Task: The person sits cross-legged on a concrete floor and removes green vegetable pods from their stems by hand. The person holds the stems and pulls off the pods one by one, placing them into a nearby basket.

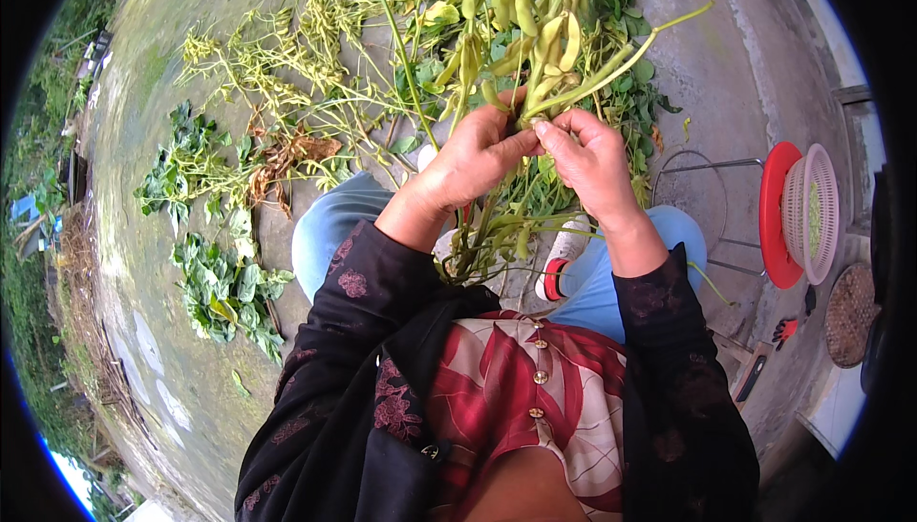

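A bundle of soybean stalks with plump green pods rises between my two hands. My left hand is closed round the stems, its thumb across them. My right hand pinches at the same bundle with thumb and forefinger, right beside the left thumb; what exactly lies between those fingertips is hidden. The lower stems hang down between my knees. One bare, pale green stalk sticks out to the upper right above my right hand.
Soybean plants lie strewn over the concrete ahead and left. Cut leaves lie beside my left knee. At right, a metal-legged red stool bears a pale plastic basket with green contents. A round woven mat is farther right.
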A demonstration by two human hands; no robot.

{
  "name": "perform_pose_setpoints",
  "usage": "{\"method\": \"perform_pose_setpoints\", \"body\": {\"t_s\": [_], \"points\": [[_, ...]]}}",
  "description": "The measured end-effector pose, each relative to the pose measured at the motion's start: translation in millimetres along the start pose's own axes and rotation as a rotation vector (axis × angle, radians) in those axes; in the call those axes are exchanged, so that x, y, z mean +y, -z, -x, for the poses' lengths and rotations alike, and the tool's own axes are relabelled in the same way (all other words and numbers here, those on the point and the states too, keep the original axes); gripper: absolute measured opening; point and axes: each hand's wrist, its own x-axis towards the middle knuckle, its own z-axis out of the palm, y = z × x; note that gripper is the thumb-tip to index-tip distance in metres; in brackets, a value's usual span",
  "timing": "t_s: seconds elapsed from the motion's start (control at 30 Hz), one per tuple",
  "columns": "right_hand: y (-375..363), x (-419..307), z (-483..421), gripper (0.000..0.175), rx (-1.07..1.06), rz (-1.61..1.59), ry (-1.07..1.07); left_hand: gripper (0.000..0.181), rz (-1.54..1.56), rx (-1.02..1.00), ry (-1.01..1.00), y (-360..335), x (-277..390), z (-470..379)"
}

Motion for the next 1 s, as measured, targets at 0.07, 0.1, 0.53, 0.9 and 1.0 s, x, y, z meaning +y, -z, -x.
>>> {"method": "perform_pose_setpoints", "body": {"t_s": [0.07,0.1,0.53,0.9,1.0], "points": [[1,2,-2,0.02,0.036,0.081,0.043,0.051,-0.113,-0.011,-0.016,1,-1,1],[0,3,-3,0.02,0.051,0.122,0.083,0.051,-0.197,-0.016,-0.044,1,-3,0],[19,-11,-3,0.014,0.039,-0.362,-0.354,0.032,-0.04,0.049,0.066,5,-4,-2],[24,-17,-2,0.023,-0.246,-0.571,-0.331,0.036,-0.371,0.144,-0.006,4,-12,-3],[15,-15,-3,0.021,-0.277,-0.542,-0.346,0.045,-0.752,0.238,-0.216,0,-25,-9]]}}
